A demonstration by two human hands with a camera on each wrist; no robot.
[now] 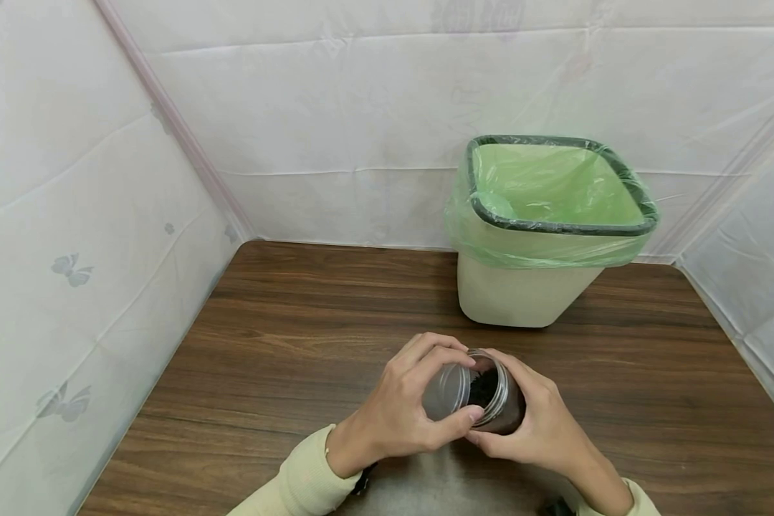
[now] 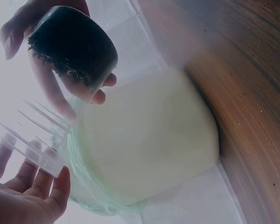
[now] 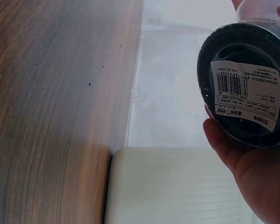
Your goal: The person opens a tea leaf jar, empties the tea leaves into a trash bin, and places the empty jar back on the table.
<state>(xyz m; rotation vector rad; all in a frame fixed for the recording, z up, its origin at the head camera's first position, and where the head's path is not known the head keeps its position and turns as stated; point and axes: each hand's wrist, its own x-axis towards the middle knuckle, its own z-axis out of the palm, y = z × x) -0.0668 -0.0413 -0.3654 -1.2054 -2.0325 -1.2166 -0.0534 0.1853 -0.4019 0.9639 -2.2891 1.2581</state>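
Note:
My right hand (image 1: 542, 423) grips a clear screw-top jar (image 1: 512, 405) round its side. The jar is tilted, and its open threaded mouth faces left and up toward the head camera. Dark, loose, shredded-looking stuff (image 1: 484, 387) lies inside, gathered toward the base. On that base, a white barcode label (image 3: 246, 91) shows in the right wrist view. My left hand (image 1: 403, 401) holds a clear round plastic piece, apparently the lid (image 1: 443, 393), between thumb and fingers beside the jar's mouth. The left wrist view shows clear threaded plastic (image 2: 42, 128) above the left fingertips.
Beyond the hands, a cream bin (image 1: 516, 294) with a dark rim and a green bag liner (image 1: 548, 247) stands at the back right of the wooden table (image 1: 264, 358). White sheeting (image 1: 329, 122) walls the back and both sides. Tiny dark specks (image 3: 89, 84) dot the tabletop.

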